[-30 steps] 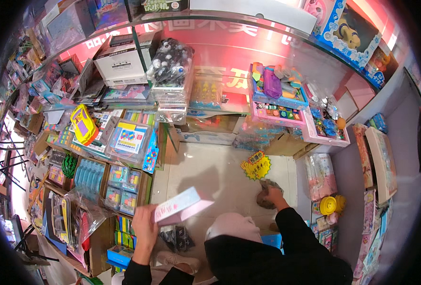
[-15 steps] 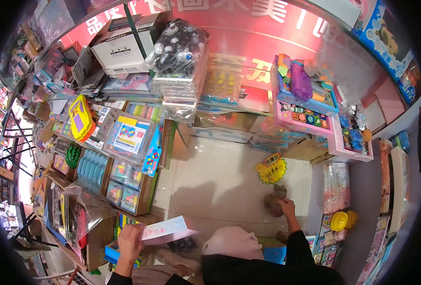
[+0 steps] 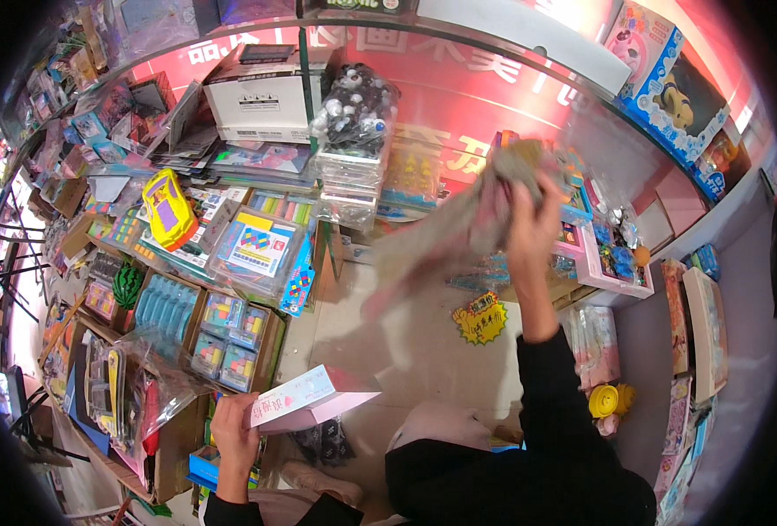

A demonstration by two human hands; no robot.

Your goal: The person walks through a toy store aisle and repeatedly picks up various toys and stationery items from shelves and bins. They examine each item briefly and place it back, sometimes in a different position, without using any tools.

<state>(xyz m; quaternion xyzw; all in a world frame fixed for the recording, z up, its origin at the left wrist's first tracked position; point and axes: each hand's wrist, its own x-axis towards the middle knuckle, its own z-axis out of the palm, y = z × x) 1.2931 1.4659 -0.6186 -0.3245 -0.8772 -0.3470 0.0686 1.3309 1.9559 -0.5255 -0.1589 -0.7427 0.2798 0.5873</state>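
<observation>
My left hand [image 3: 238, 421] grips a light pink and white printed cardboard piece [image 3: 318, 399] low at the front, left of centre. My right hand [image 3: 533, 210] is raised over the right side of the display, closed on a crumpled greyish-brown cloth [image 3: 467, 215] that hangs down to the left and is smeared by motion. The cloth partly hides colourful toy trays [image 3: 616, 254] behind it. Below it a jagged yellow sign [image 3: 481, 320] lies on the pale floor [image 3: 380, 351].
Stacked boxes and packaged goods [image 3: 257, 263] crowd the left counter. A glass shelf with a blue toy box [image 3: 669, 96] runs along the back. A grey partition [image 3: 739, 333] with leaning boxes bounds the right. A bag of black-and-white balls [image 3: 353, 114] sits at the back centre.
My right hand has risen from near the floor, carrying the cloth upward and across the back shelves. My left hand dipped and rose slightly, still holding the cardboard piece.
</observation>
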